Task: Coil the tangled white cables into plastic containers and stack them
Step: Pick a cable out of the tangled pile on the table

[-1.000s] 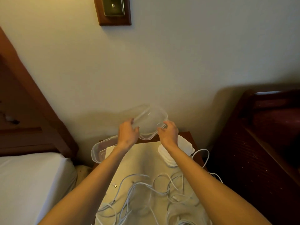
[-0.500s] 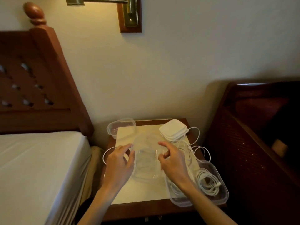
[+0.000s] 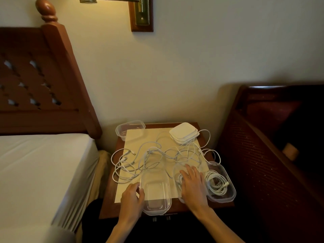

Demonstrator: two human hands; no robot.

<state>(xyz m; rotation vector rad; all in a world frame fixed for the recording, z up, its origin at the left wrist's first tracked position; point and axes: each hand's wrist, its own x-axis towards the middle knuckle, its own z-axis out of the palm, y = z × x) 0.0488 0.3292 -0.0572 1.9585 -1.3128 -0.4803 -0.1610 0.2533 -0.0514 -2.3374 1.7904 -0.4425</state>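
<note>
Tangled white cables [image 3: 150,155] sprawl over the cream mat on the small wooden nightstand [image 3: 112,204]. An empty clear container [image 3: 157,193] sits at the front edge; my left hand [image 3: 132,199] holds its left rim. My right hand [image 3: 192,185] lies flat, fingers straight, over a second clear container [image 3: 177,174] with coiled cable inside. A third container [image 3: 220,183] at the front right holds a coiled white cable. A stack of white lids [image 3: 184,133] rests at the back right, and another empty clear container [image 3: 129,128] at the back left.
A bed with white sheet [image 3: 40,165] and wooden headboard [image 3: 43,81] flanks the nightstand on the left. A dark wooden chair or cabinet [image 3: 270,146] stands close on the right. The wall with a lamp mount [image 3: 142,14] is right behind.
The clear container held up in both hands has come down onto the nightstand's front edge. My right hand has moved off it onto the container of coiled cable beside it.
</note>
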